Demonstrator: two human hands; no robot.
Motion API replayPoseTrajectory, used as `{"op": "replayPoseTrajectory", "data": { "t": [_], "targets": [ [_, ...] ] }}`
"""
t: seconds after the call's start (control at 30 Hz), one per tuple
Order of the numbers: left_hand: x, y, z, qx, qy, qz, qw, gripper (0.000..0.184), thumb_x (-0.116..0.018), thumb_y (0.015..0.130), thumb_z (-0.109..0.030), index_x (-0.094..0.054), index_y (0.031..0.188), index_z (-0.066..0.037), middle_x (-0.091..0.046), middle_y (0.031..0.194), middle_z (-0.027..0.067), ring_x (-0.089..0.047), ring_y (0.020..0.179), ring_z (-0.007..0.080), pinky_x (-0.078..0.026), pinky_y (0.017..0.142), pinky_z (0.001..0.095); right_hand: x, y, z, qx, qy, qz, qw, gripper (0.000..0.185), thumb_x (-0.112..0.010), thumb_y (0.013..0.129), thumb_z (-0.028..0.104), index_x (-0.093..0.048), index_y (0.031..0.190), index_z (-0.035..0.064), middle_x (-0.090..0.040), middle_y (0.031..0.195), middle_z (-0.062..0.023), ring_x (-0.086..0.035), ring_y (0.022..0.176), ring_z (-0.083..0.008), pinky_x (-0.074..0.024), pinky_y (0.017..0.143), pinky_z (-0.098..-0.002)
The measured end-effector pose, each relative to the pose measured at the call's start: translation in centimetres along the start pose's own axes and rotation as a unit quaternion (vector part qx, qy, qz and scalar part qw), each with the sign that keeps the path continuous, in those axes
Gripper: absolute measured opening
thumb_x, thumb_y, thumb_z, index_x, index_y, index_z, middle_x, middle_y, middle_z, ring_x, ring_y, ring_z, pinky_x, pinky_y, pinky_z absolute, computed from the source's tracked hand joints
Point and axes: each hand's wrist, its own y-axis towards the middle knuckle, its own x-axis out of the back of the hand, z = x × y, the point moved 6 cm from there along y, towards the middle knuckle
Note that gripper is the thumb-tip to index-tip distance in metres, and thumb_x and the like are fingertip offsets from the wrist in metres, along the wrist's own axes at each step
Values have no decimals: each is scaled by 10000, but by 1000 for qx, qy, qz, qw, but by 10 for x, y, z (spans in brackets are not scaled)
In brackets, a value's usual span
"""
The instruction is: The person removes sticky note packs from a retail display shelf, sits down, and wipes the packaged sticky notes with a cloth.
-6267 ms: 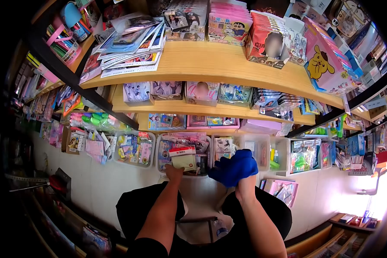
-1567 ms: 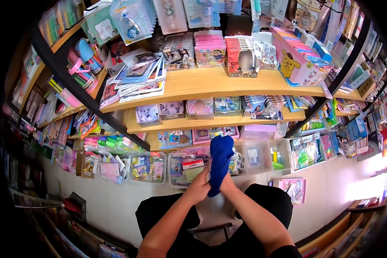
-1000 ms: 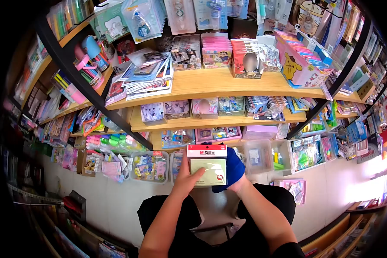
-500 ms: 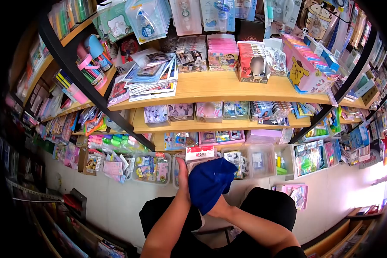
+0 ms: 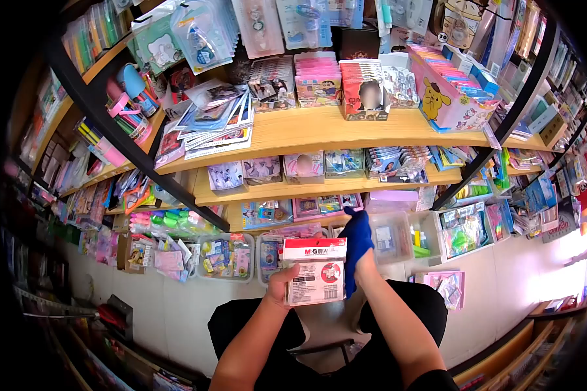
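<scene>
A flat packet point(image 5: 315, 272) with a red and white header is held upright by my left hand point(image 5: 282, 284), which grips its left edge. Its printed face with a barcode and a red round mark is toward me. My right hand point(image 5: 364, 262) is at the packet's right side, mostly covered by a blue cloth point(image 5: 357, 244) that hangs over the fingers. Those fingers are hidden under the cloth. Below and behind the packet stands a clear bin point(image 5: 262, 260) of packaged goods.
Wooden shelves point(image 5: 280, 132) with card boxes and a stack of cards point(image 5: 209, 124) rise in front. Clear bins point(image 5: 225, 274) line the floor beneath. A pink tray point(image 5: 462, 290) lies on the floor at the right. A black shelf post point(image 5: 134, 150) slants at the left.
The packet, earlier mostly behind the cloth, now shows its printed barcode face. The blue cloth and my right hand have moved off it to the right.
</scene>
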Motion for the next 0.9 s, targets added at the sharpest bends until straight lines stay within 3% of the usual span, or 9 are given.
{"op": "replayPoseTrajectory", "data": {
  "t": [0.03,0.17,0.23,0.3,0.37,0.43,0.5,0.67,0.9],
  "targets": [
    [6,-2,-3,-1,11,-10,1000,649,-599,781,-184,-293,1321,6,-448,1258,186,-480,1127,305,-373,958,439,2,0,-4,-61,95,-8,994,376,-404,905,351,-423,1143,60,-486,811,-32,-481,747,-142,-411,685,-285],
    [27,-6,-10,8,68,-59,996,584,-573,799,-132,-318,1306,7,-464,1240,187,-484,1124,304,-389,947,426,0,-3,26,246,-175,110,947,312,-470,853,182,-431,1115,17,-500,875,-73,-488,810,-195,-400,769,-279],
    [23,-3,-10,27,151,-83,985,527,-554,811,-90,-349,1286,8,-476,1229,179,-482,1128,296,-393,946,415,-17,-24,37,383,-410,163,811,321,-507,823,113,-431,1117,8,-497,929,-90,-487,862,-213,-395,802,-286],
    [5,2,-4,18,238,-78,968,418,-542,826,-47,-446,1232,-25,-541,1156,100,-537,1040,195,-448,870,319,-23,-36,21,243,-279,203,907,344,-568,784,111,-472,1099,13,-479,1093,-116,-472,1008,-243,-391,846,-338],
    [47,5,13,37,425,-96,899,447,-597,800,-47,-465,1227,-37,-554,1135,80,-540,984,142,-450,849,289,-43,-59,11,474,-490,167,713,423,-601,757,186,-481,1127,20,-474,1177,-144,-479,1056,-273,-388,862,-377],
    [45,0,22,136,419,-100,892,433,-649,761,-48,-509,1170,-30,-563,1099,57,-524,968,126,-429,863,283,-45,-55,15,402,-454,147,782,473,-612,732,242,-501,1150,51,-447,1238,-160,-471,1082,-310,-377,884,-401],
    [54,-2,29,195,540,-59,816,404,-651,757,-52,-524,1139,-26,-570,1068,41,-524,957,129,-423,863,281,-41,-37,-5,267,-411,134,861,210,-571,745,170,-631,917,66,-593,1011,-143,-581,893,-314,-464,756,-362],
    [32,0,31,153,502,-10,851,459,-616,775,-41,-445,1201,-26,-524,1130,44,-475,1033,122,-381,910,284,-23,-28,-12,218,-524,31,823,152,-495,754,110,-628,813,66,-608,744,-163,-581,701,-374,-462,588,-417],
    [7,-13,27,159,358,1,920,633,-601,783,-23,-289,1334,-31,-469,1238,77,-460,1120,164,-346,955,323,8,-3,9,235,-463,-60,853,166,-452,744,33,-612,782,57,-583,747,-185,-556,709,-383,-436,582,-407]
  ]
}}
